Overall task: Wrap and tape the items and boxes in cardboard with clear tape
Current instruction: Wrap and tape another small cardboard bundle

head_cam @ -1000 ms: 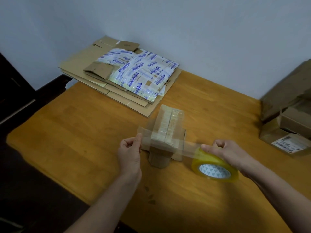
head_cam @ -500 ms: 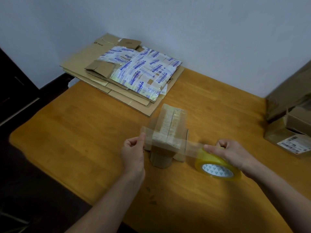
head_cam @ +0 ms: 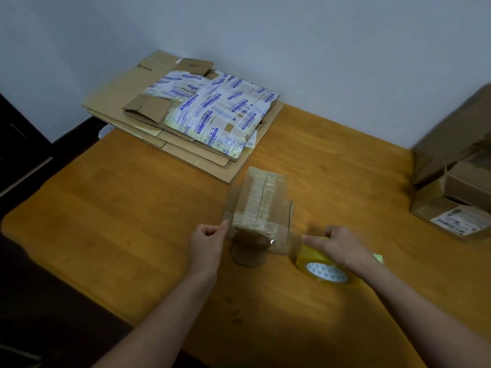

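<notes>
A small cardboard-wrapped parcel [head_cam: 259, 208], with clear tape over its top, lies in the middle of the wooden table [head_cam: 132, 221]. A strip of clear tape [head_cam: 281, 239] stretches across its near end. My left hand [head_cam: 207, 245] pinches the free end of that strip at the parcel's left side. My right hand [head_cam: 336, 247] grips the yellow tape roll [head_cam: 322, 269], which lies on the table to the parcel's right, about a hand's width away. A loose cardboard flap [head_cam: 248, 254] sticks out under the parcel's near end.
A pile of flattened cardboard [head_cam: 122, 102] topped by a white-and-blue printed mailer bag [head_cam: 215, 107] lies at the back left. Stacked brown boxes [head_cam: 457, 181], one with a shipping label, stand at the right edge. A dark chair stands off the table's left side.
The strip of tape has come down onto the parcel's near end. My right hand has brought the roll a little closer to the parcel. My left hand holds its pinch.
</notes>
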